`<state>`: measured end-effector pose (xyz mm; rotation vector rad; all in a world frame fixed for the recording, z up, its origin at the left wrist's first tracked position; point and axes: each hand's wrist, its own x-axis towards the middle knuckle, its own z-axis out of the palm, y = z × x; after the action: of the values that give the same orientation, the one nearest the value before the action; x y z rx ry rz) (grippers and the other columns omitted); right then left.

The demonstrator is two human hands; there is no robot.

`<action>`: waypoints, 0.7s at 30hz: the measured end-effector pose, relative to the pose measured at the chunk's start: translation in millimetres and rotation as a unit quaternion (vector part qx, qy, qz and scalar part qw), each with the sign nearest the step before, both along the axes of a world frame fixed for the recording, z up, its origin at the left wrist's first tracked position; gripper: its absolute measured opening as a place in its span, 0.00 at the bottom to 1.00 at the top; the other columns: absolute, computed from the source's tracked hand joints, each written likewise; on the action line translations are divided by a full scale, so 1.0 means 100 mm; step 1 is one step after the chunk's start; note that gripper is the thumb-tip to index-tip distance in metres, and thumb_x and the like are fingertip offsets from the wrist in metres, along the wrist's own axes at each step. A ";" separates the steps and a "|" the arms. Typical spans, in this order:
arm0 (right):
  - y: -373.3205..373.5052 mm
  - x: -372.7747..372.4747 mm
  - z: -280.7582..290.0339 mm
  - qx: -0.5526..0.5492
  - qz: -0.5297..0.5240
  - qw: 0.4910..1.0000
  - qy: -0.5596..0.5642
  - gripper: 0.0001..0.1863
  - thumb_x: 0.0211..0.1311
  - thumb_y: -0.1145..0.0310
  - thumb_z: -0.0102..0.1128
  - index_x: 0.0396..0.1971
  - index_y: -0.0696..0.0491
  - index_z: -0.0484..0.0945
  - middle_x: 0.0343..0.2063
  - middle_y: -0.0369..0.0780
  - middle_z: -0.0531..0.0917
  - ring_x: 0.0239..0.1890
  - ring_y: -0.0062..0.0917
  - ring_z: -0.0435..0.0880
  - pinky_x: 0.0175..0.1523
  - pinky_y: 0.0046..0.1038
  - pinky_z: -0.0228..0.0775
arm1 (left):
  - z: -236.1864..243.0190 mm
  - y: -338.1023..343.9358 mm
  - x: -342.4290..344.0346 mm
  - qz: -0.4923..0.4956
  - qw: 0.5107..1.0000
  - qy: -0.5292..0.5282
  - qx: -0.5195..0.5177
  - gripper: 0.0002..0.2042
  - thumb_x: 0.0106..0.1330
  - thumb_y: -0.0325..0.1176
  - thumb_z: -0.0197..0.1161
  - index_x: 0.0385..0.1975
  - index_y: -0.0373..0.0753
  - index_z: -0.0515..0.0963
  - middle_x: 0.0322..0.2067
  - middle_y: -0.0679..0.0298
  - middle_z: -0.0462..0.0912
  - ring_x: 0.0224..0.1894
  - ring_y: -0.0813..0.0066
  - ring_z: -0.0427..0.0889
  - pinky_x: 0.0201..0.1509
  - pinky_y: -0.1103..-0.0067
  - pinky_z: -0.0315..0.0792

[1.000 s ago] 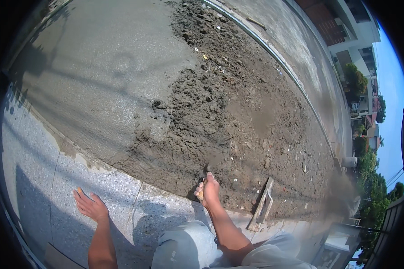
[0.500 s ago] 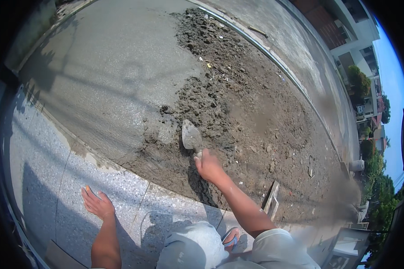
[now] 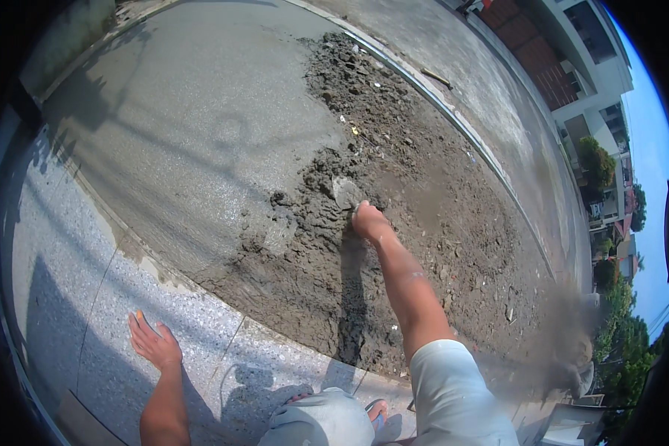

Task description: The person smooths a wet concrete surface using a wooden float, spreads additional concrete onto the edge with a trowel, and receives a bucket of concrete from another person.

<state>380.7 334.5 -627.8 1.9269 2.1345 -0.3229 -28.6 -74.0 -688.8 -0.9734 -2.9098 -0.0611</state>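
My right hand (image 3: 369, 221) is closed round the handle of a trowel (image 3: 345, 192), its arm stretched forward. The trowel's grey, mortar-coated blade lies at the lumpy wet mortar (image 3: 321, 167), close to where the lumps meet the smoothed grey surface (image 3: 201, 111). Most of the handle is hidden in my fist. Over the speckled paving at the lower left, my left hand (image 3: 154, 340) holds nothing, with its fingers apart. Whether it touches the paving I cannot tell.
Rough soil and rubble (image 3: 461, 230) spread to the right, bounded by a long pale edge strip (image 3: 438, 104). Speckled terrazzo paving (image 3: 193, 320) runs along the near side, under my sandalled foot (image 3: 377, 410). A road and buildings lie beyond; a blurred shape hides part of the right side.
My right hand has moved the trowel forward and to the right, farther into the lumpy mortar. My left hand has shifted only slightly; the whole view has tilted a little.
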 end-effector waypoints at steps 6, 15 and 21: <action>-0.15 0.17 0.44 -0.156 -0.294 0.879 0.341 0.19 0.69 0.56 0.52 0.34 0.61 0.70 0.25 0.40 0.76 0.21 0.29 0.77 0.26 0.38 0.70 | 0.01 0.01 -0.01 0.004 1.000 -0.005 -0.016 0.28 0.71 0.42 0.46 0.70 0.43 0.58 0.73 0.59 0.53 0.75 0.62 0.51 0.76 0.58 0.42; -0.07 -0.43 -0.12 -0.267 -0.309 0.829 0.383 0.17 0.71 0.57 0.51 0.36 0.59 0.70 0.20 0.41 0.73 0.18 0.30 0.73 0.23 0.35 0.70 | -0.02 0.00 -0.02 -0.004 1.000 0.003 -0.022 0.27 0.73 0.43 0.43 0.71 0.42 0.57 0.73 0.59 0.52 0.75 0.61 0.51 0.76 0.57 0.42; -0.59 -0.52 0.32 -0.168 0.077 0.977 0.110 0.18 0.70 0.59 0.49 0.39 0.63 0.71 0.27 0.55 0.83 0.31 0.51 0.85 0.38 0.48 0.77 | 0.00 -0.01 -0.02 -0.007 0.999 0.011 -0.037 0.27 0.73 0.44 0.43 0.71 0.42 0.57 0.73 0.59 0.52 0.75 0.61 0.51 0.76 0.57 0.42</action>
<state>328.8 275.8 -596.3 1.5877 2.1736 -0.8413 -31.0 -74.7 -689.0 -0.9990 -2.9047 0.0554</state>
